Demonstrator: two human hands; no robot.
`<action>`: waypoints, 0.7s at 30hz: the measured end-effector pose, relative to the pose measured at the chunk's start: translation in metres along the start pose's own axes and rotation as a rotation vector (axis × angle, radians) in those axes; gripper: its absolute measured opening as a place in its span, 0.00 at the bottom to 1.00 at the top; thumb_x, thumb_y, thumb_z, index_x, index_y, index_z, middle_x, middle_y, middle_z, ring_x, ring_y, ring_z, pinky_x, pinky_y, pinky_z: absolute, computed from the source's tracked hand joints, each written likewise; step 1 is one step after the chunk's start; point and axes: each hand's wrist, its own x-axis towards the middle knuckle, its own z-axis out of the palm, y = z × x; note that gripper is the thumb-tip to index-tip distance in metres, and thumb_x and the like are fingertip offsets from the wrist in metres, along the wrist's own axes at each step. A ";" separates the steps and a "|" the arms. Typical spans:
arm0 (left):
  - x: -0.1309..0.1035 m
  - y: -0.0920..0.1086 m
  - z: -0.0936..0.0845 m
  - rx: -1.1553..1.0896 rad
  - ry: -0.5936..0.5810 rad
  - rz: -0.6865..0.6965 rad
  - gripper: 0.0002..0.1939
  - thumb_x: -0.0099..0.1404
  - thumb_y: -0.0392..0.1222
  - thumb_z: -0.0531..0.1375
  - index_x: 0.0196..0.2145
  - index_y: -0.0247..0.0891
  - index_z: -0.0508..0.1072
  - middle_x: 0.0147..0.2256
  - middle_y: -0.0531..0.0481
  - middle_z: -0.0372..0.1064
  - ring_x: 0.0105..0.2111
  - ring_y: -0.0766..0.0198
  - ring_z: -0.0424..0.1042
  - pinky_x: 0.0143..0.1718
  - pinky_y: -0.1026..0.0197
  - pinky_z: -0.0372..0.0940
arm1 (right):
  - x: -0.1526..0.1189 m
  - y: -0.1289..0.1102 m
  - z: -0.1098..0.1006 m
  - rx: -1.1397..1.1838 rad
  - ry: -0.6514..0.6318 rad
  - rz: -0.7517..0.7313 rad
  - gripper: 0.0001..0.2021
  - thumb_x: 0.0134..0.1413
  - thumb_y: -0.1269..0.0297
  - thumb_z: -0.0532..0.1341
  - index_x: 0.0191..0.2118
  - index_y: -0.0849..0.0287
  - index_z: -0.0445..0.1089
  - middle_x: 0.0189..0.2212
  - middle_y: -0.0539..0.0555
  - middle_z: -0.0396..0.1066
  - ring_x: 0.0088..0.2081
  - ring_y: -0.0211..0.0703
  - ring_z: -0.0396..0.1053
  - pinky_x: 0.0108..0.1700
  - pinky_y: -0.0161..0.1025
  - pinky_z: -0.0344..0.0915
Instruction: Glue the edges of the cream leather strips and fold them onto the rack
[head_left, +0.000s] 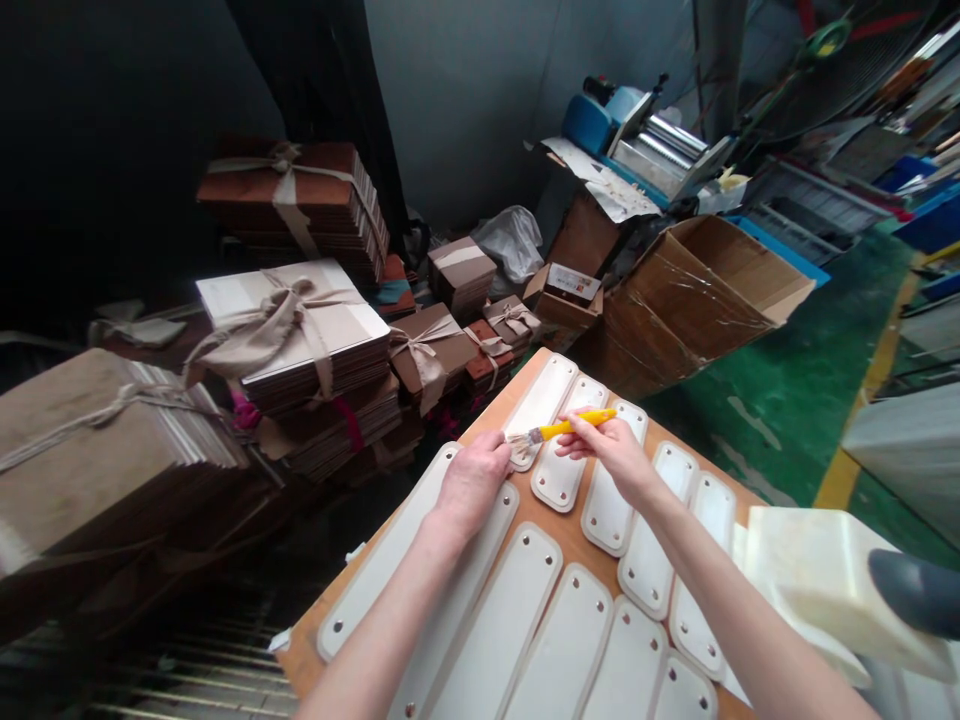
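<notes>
My right hand (609,448) grips a paintbrush (574,424) by its yellow handle. The pale bristles point left and meet the lower end of a white rounded strip (551,395) at the board's far edge. Close beside the bristles is my left hand (474,485), its fingers curled and pressed together; whatever is under the fingertips is hidden. Several similar white strips with metal studs at their ends lie in two rows on a brown board (577,525). My left forearm covers part of a long strip (390,550) in the nearer row.
Stacks of flat boards tied with cloth strips, such as a white-topped stack (337,315), stand to the left. An open cardboard box (667,310) is behind the board, below a blue roller machine (652,140). A cream-coloured plastic container (810,570) sits at the right, over green floor.
</notes>
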 end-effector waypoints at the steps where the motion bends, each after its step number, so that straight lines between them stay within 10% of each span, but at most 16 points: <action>1: 0.000 -0.001 0.000 0.004 -0.007 -0.003 0.07 0.66 0.35 0.53 0.32 0.38 0.71 0.40 0.48 0.69 0.40 0.62 0.67 0.40 0.61 0.62 | 0.009 0.003 -0.002 0.025 0.025 0.006 0.27 0.46 0.40 0.65 0.40 0.62 0.72 0.28 0.58 0.77 0.28 0.47 0.77 0.27 0.37 0.72; 13: 0.003 -0.001 -0.002 0.017 -0.063 -0.030 0.12 0.66 0.34 0.50 0.29 0.39 0.70 0.38 0.50 0.67 0.38 0.62 0.64 0.37 0.62 0.59 | 0.088 0.015 -0.022 -0.323 0.550 -0.475 0.24 0.57 0.42 0.56 0.42 0.60 0.70 0.32 0.56 0.75 0.31 0.47 0.75 0.34 0.41 0.71; 21: 0.004 0.000 -0.002 0.070 -0.067 -0.023 0.11 0.66 0.34 0.50 0.29 0.39 0.70 0.37 0.50 0.67 0.38 0.62 0.65 0.35 0.62 0.58 | 0.046 0.008 0.001 -0.738 0.273 -0.611 0.16 0.64 0.51 0.52 0.42 0.54 0.72 0.41 0.56 0.75 0.43 0.50 0.73 0.46 0.44 0.66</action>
